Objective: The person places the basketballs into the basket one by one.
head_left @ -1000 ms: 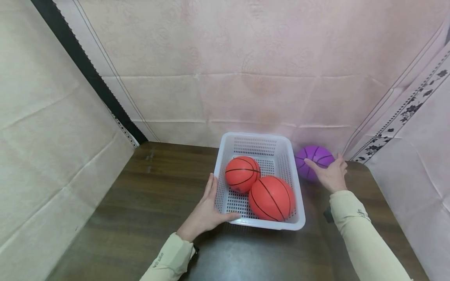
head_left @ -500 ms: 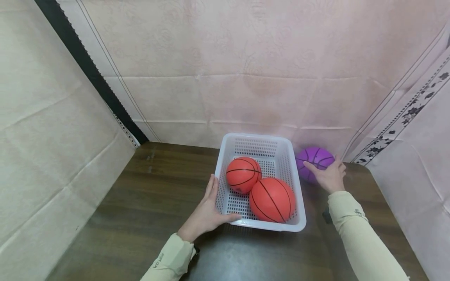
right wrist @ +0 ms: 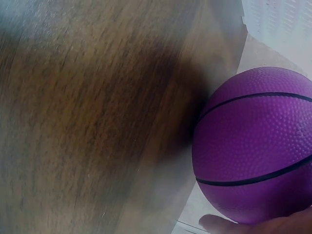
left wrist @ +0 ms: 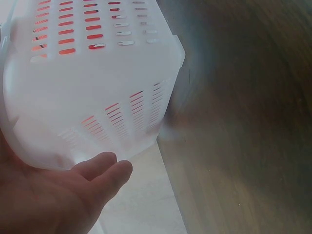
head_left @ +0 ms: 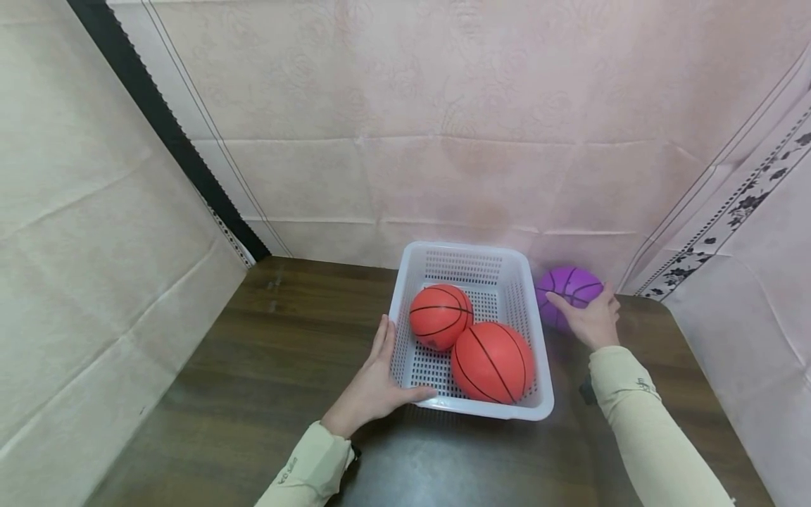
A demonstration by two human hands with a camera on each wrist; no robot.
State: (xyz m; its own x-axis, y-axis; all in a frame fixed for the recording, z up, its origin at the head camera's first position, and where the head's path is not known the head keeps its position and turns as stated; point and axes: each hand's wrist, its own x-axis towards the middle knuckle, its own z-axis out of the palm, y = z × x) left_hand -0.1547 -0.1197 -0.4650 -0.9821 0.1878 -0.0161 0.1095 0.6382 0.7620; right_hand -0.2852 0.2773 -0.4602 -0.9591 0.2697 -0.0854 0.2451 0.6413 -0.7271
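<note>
A white plastic basket [head_left: 502, 255] with slotted walls stands on the table and holds two orange-red toy basketballs, the smaller one [head_left: 441, 317] to the back left, the larger one [head_left: 493, 362] to the front right. My left hand [head_left: 370, 391] rests against its near left corner, with straight fingers along the left wall and the thumb on the near rim. In the left wrist view, two fingers [left wrist: 109, 175] lie against the basket wall. Right of the basket, my right hand [head_left: 594, 320] grips a purple toy basketball [right wrist: 253, 141], thumb on the near side; some fingers are hidden.
The dark wooden table [head_left: 285, 366] extends left and in front of the basket. A pale cloth backdrop [head_left: 443, 176] rises right behind the basket and purple ball. Cloth side walls [head_left: 747, 296] flank the table.
The whole view has shifted very slightly. Both hands keep their places on the basket and the purple toy basketball, and the balls in the basket lie as before.
</note>
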